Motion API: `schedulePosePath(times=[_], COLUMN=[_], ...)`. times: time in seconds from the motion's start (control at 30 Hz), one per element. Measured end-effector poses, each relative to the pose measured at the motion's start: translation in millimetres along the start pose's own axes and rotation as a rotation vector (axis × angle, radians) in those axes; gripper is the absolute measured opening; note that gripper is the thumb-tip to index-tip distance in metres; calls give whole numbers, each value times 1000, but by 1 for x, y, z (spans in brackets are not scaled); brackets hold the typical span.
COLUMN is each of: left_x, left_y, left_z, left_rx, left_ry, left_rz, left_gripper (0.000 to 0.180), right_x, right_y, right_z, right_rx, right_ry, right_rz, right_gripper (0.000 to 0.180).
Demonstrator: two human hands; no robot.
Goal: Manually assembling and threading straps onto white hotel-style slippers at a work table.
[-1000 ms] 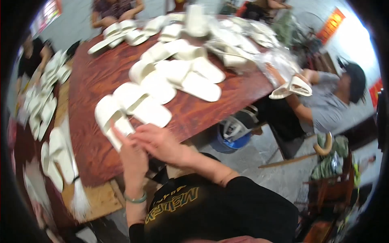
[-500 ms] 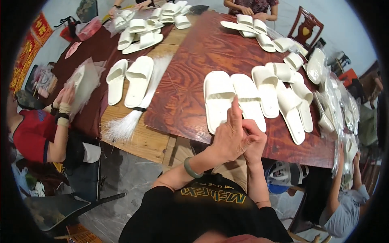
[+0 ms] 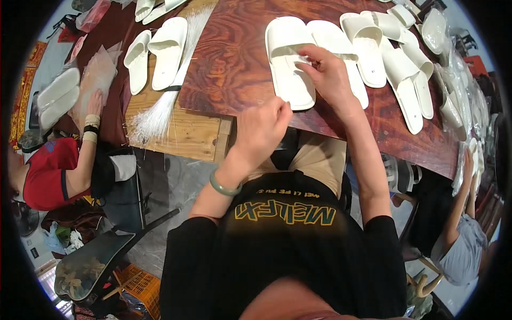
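My left hand (image 3: 261, 129), with a green bangle on its wrist, is closed at the table's near edge, thumb pressed against the curled fingers; whatever it may hold is too small to make out. Over a white slipper (image 3: 290, 80) hangs my right hand (image 3: 326, 74), its fingers curved and the thumb apart from the index finger, with nothing visible between them. That slipper lies sole-down, toe strap away from me. A second white slipper (image 3: 330, 40) lies beside it, partly hidden by my right hand.
More white slippers (image 3: 402, 69) lie to the right on the red-brown tabletop (image 3: 218, 69), beside clear plastic bags (image 3: 469, 101). At left, a white strand bundle (image 3: 160, 122) lies near another slipper pair (image 3: 169, 58). A person in red (image 3: 53, 176) handles plastic bags; another (image 3: 461, 245) sits at right.
My hands, together before, have come apart: the left lower and left, the right up over the slipper. My left index finger, raised earlier, is curled. The view has tilted down.
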State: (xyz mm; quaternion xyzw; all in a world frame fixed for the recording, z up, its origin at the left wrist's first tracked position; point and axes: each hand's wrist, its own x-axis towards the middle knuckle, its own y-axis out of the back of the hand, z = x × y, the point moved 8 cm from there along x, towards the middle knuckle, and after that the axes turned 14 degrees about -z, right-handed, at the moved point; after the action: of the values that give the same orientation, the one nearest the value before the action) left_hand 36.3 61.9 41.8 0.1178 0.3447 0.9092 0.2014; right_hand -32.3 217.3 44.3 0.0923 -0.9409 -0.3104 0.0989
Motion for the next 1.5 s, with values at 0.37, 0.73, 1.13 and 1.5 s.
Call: schedulePosePath(times=[0.37, 0.73, 1.13, 1.5], left_x=[88, 117, 103, 137], left_y=[-8, -22, -14, -5], left_z=[-11, -28, -21, -42], left_rx=[282, 541, 262, -724], left_ry=[58, 58, -11, 15], left_rz=[136, 215, 216, -64], left_gripper=[24, 21, 17, 21], right_x=[-2, 131, 127, 43], right_y=[67, 32, 28, 33], right_z=[2, 52, 30, -46], right_rx=[-225, -282, 368, -167], right_ry=[90, -247, -4, 491], right_rz=[181, -225, -13, 113], right_gripper=[13, 35, 22, 14])
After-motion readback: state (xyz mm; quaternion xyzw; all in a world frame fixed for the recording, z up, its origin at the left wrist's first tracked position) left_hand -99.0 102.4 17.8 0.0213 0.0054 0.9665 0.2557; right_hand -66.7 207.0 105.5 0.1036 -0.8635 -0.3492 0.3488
